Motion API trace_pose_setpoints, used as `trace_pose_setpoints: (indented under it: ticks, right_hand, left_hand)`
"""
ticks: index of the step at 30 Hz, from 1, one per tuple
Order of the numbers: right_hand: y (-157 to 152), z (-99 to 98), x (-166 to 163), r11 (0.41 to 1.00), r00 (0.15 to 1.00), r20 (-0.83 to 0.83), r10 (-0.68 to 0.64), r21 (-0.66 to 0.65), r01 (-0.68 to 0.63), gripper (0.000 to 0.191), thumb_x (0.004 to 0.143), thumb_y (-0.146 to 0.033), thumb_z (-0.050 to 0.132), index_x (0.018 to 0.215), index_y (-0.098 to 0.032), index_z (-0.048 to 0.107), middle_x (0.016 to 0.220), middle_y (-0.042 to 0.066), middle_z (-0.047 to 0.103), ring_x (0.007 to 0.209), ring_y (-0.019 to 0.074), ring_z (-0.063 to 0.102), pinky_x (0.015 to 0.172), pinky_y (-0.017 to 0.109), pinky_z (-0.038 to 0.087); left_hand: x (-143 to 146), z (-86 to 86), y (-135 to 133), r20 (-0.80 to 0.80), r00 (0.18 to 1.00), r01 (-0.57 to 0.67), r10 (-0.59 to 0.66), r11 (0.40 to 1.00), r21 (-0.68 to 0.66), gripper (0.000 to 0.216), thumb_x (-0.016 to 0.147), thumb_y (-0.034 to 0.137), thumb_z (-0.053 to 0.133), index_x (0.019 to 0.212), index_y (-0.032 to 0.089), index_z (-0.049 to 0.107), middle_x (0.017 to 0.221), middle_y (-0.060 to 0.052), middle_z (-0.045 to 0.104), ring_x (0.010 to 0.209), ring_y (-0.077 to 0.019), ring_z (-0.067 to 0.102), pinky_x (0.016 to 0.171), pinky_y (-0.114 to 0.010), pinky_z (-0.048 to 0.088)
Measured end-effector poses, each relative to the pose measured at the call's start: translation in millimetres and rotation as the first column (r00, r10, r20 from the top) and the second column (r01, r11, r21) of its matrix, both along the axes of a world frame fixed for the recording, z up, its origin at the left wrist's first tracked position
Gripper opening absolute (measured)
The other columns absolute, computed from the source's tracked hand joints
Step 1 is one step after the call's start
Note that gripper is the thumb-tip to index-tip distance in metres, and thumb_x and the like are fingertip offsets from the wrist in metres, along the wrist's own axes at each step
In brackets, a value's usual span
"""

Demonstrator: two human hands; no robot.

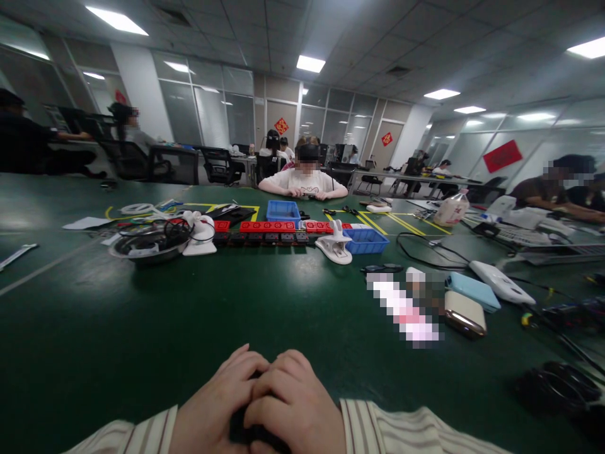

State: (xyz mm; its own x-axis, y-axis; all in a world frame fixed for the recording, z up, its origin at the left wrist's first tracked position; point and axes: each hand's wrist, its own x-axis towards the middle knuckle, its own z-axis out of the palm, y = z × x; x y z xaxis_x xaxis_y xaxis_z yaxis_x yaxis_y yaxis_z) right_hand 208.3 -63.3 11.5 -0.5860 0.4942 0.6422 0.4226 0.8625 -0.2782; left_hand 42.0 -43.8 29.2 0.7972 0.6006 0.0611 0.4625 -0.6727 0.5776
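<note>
- A wide dark green table fills the lower frame, in an office with ceiling lights and glass partitions along the back.
- At mid frame lie a metal bowl of cables, a row of red power strips, two blue trays and a white clamp.
- Power banks sit at right; a seated person works across the table.
- The green surface from centre to lower left is bare.
- At bottom centre, the left hand and right hand press together, fingers curled over a small dark object, mostly hidden; the grip itself cannot be told.
</note>
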Motion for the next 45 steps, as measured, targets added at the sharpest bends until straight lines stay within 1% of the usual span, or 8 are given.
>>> trace_pose_setpoints:
  ticks: [4,8,14,20,26,34,39,45]
  right_hand:
    - [2,-0.3,0,0.983,0.989,-0.011,0.145,0.115,-0.143,0.032,0.098,-0.036,0.03,0.08,-0.024,0.054,0.084,-0.006,0.066,0.092,0.0111,0.055,0.099,0.034,0.028]
    - [-4,6.6,-3,0.988,0.99,-0.085,0.109,0.123,-0.098,0.044,0.101,-0.041,0.014,0.089,-0.023,0.052,0.086,-0.005,0.066,0.096,0.0101,0.055,0.104,0.031,0.022]
    - [-9,12.2,-3,0.991,0.979,-0.172,-0.111,-0.087,0.098,0.051,0.089,-0.063,0.03,0.096,-0.019,0.054,0.089,0.004,0.06,0.082,0.0171,0.054,0.077,0.033,0.041]
    - [-10,3.9,-6,0.97,0.961,-0.161,-0.223,-0.137,0.202,0.053,0.088,-0.064,0.03,0.082,-0.018,0.056,0.082,0.003,0.056,0.076,0.0172,0.05,0.065,0.03,0.037]
    - [-2,1.3,-4,0.998,0.989,-0.132,-0.067,-0.01,0.067,0.033,0.092,-0.042,0.035,0.082,-0.019,0.056,0.078,0.001,0.057,0.077,0.0143,0.05,0.068,0.029,0.036]
    - [3,-1.1,1,0.977,0.982,-0.08,0.172,0.145,-0.159,0.04,0.102,-0.033,0.023,0.079,-0.022,0.053,0.084,-0.008,0.067,0.099,0.0076,0.055,0.108,0.033,0.016]
    - [-9,9.7,0,1.0,0.993,-0.12,-0.01,0.019,0.013,0.038,0.099,-0.042,0.024,0.09,-0.022,0.055,0.091,-0.002,0.063,0.096,0.012,0.054,0.102,0.034,0.026]
    - [-12,6.1,-5,0.961,0.956,-0.172,-0.239,-0.181,0.208,0.046,0.08,-0.063,0.048,0.086,-0.019,0.054,0.085,0.003,0.054,0.079,0.0175,0.049,0.069,0.03,0.038]
  left_hand:
    - [0,-3.5,-4,0.009,0.999,-0.041,0.041,0.997,0.07,0.031,0.06,0.024,0.065,0.091,0.024,0.062,0.095,-0.001,0.058,0.095,-0.0255,0.054,0.104,-0.052,0.027]
    - [-3,-14.0,-8,0.061,0.994,-0.099,0.092,0.986,0.131,0.058,0.062,0.034,0.071,0.115,0.025,0.052,0.107,-0.004,0.059,0.104,-0.0276,0.053,0.106,-0.052,0.025]
    - [-3,-10.8,-7,0.029,0.995,-0.095,0.092,0.988,0.119,0.044,0.067,0.036,0.07,0.107,0.022,0.055,0.104,-0.005,0.059,0.1,-0.027,0.055,0.105,-0.055,0.026]
    - [-4,-8.6,-1,-0.017,0.998,-0.059,0.059,0.998,0.013,0.033,0.063,0.025,0.072,0.093,0.021,0.059,0.101,-0.003,0.057,0.096,-0.0253,0.053,0.106,-0.049,0.024]
    - [-1,-10.2,1,-0.017,0.999,-0.052,0.052,0.999,-0.007,0.025,0.065,0.023,0.07,0.089,0.023,0.061,0.098,-0.001,0.057,0.094,-0.023,0.052,0.105,-0.047,0.025]
    - [-7,-18.0,1,0.004,0.999,-0.041,0.04,0.991,0.13,0.047,0.067,0.033,0.068,0.111,0.023,0.055,0.112,-0.006,0.057,0.106,-0.0298,0.052,0.103,-0.052,0.03]
    - [-11,-28.5,-2,-0.004,0.998,-0.062,0.063,0.985,0.159,0.067,0.066,0.031,0.071,0.125,0.021,0.042,0.126,-0.009,0.05,0.117,-0.0308,0.044,0.107,-0.054,0.023]
    - [-7,-16.1,-2,-0.04,0.996,-0.077,0.078,0.996,0.041,0.042,0.069,0.039,0.07,0.104,0.02,0.056,0.109,-0.007,0.054,0.104,-0.0286,0.05,0.106,-0.054,0.02]
